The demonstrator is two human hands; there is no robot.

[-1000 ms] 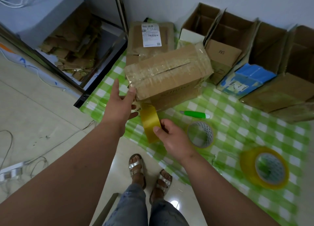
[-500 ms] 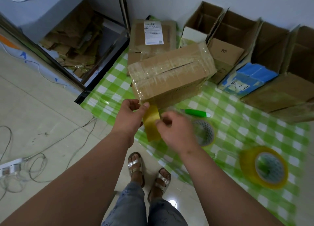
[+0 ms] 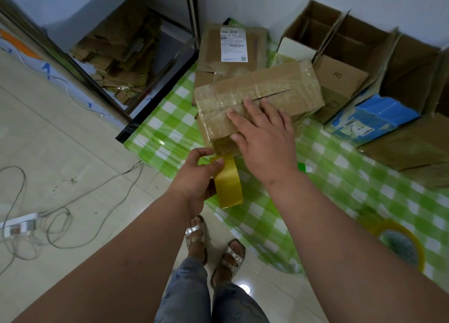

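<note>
A cardboard box (image 3: 286, 89) wrapped in clear tape lies on the green checked tablecloth (image 3: 340, 176), on top of other boxes. My right hand (image 3: 264, 133) presses flat on the box's near top, fingers straight. My left hand (image 3: 196, 174) grips a yellow tape roll (image 3: 228, 184) just below the box's near end. A strip of tape runs from the roll up onto that end of the box.
A labelled flat box (image 3: 233, 45) lies behind. Open cartons (image 3: 352, 45) and a blue packet (image 3: 379, 116) line the wall at right. A second tape roll (image 3: 398, 245) and a green pen (image 3: 303, 167) lie on the cloth. Cables and a power strip (image 3: 19, 226) cross the floor at left.
The tape roll passed from my right hand to my left. My right hand rose from the roll and now presses on top of the box.
</note>
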